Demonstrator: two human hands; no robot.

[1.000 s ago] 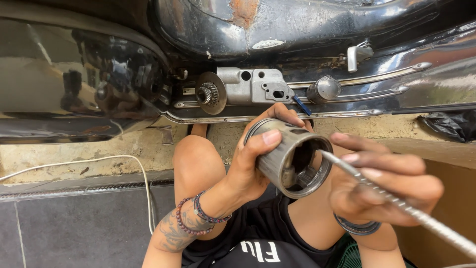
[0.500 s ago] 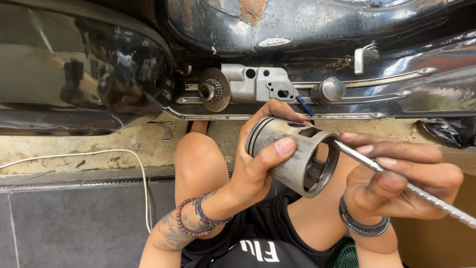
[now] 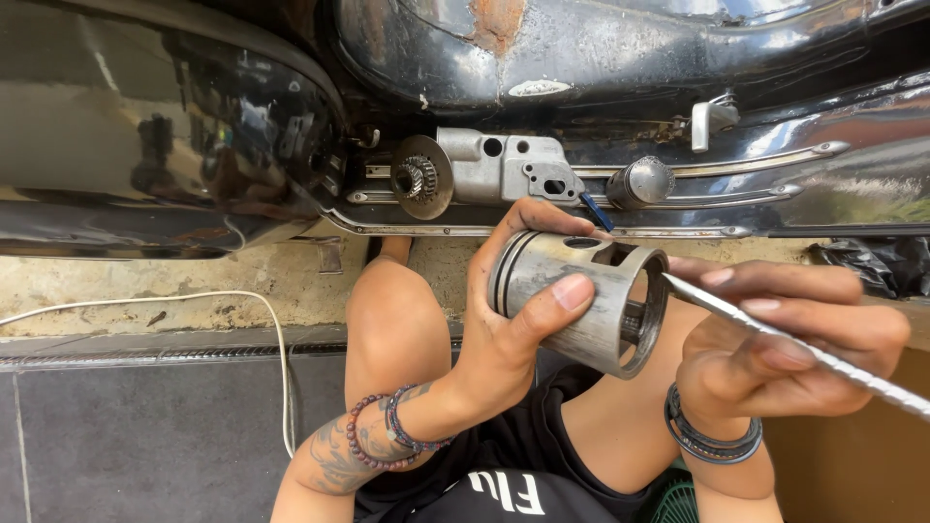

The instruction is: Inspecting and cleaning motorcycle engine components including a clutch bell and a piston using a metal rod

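My left hand (image 3: 513, 329) grips a grey metal piston (image 3: 572, 300) around its skirt, thumb on top, with the open end turned to the right. My right hand (image 3: 785, 339) holds a thin twisted metal rod (image 3: 823, 356) like a pen. The rod's tip touches the rim of the piston's open end. Both hands hover over my bent knees, in front of a black scooter body (image 3: 581, 58).
On the scooter's floor edge lie a grey cast metal part with a toothed gear (image 3: 484, 174) and a round metal cap (image 3: 644, 181). A white cable (image 3: 281, 368) runs across the dark tiled floor at the left. A green fan grille (image 3: 678, 499) shows at the bottom.
Both hands have drifted slightly right and down. The piston's open end has turned more to the right, and the rod tip has come out to its rim.
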